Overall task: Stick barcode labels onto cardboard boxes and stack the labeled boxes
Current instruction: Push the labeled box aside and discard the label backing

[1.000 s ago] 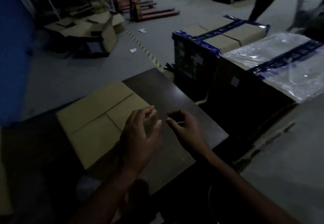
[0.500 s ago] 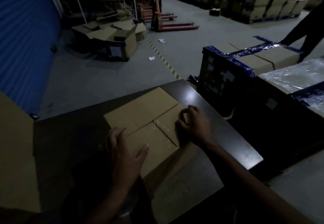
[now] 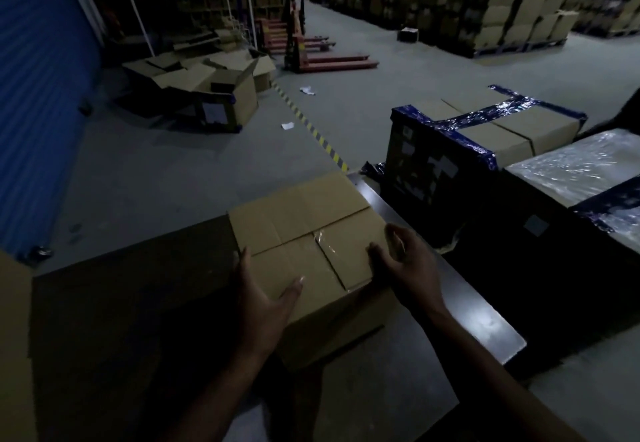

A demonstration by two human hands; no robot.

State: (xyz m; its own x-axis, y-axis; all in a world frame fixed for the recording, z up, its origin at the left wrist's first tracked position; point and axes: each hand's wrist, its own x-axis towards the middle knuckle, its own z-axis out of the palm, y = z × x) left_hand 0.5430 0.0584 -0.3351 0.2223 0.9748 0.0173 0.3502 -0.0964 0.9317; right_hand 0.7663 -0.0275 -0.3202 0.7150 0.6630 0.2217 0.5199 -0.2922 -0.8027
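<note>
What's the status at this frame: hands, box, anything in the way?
Left hand gripping the cardboard box at its near-left corner. Right hand on its right edge. No barcode label visible on top. Table bare ahead.

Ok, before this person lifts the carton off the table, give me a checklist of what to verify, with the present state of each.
1. Left hand grips the brown cardboard box at its near left corner, thumb on top: ok.
2. Right hand holds the box's right edge: ok.
3. Top flaps closed, clear tape over the seam: ok.
4. Barcode label on the box: cannot tell, none shows on the top.
5. Box rests fully on the dark table: ok.
</note>
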